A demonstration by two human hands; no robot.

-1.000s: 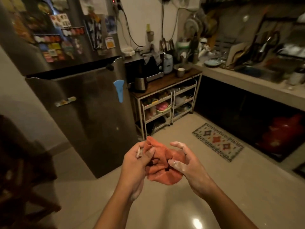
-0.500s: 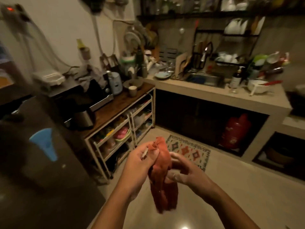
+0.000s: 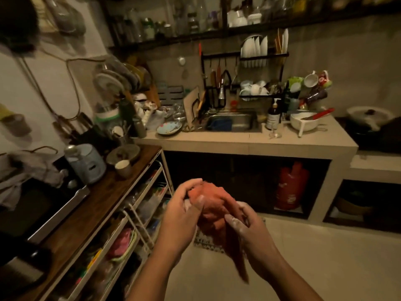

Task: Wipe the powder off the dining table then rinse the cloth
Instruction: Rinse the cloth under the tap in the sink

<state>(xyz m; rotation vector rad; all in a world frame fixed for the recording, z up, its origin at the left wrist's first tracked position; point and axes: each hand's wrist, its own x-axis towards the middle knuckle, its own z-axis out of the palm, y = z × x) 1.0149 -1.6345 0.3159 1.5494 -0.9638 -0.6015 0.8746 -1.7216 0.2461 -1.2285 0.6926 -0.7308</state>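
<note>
Over the kitchen floor [image 3: 314, 257], in front of the person, both hands hold the orange cloth [image 3: 213, 210] between them. The left hand [image 3: 181, 216] grips the bunched upper part, with its fingers curled over the top and its thumb pressed against the near side. The right hand [image 3: 255, 235] grips the cloth lower down with fingers curled round it, and pale powder dusts its thumb and fingers. 1 loose tail of the cloth hangs down alongside the right forearm; its tip is blurred. The cloth touches nothing but the 2 hands.

Well ahead, the concrete desk [image 3: 249, 144] runs along the far wall with a steel sink [image 3: 240, 124] set into it. A dark pump bottle [image 3: 273, 115] stands just right of the sink. Further right sits a white bowl [image 3: 306, 124] with a red utensil [image 3: 319, 115] lying across it. A black dish rack [image 3: 263, 56] holding upright white plates [image 3: 256, 46] stands behind the sink. Under the desk stands a red gas cylinder [image 3: 291, 187]. To the left, a wooden-topped shelf unit [image 3: 104, 200] carries a pale blue appliance [image 3: 86, 165] and a small cup [image 3: 123, 167]. A patterned rug [image 3: 202, 242] lies on the floor, partly hidden behind the hands.
</note>
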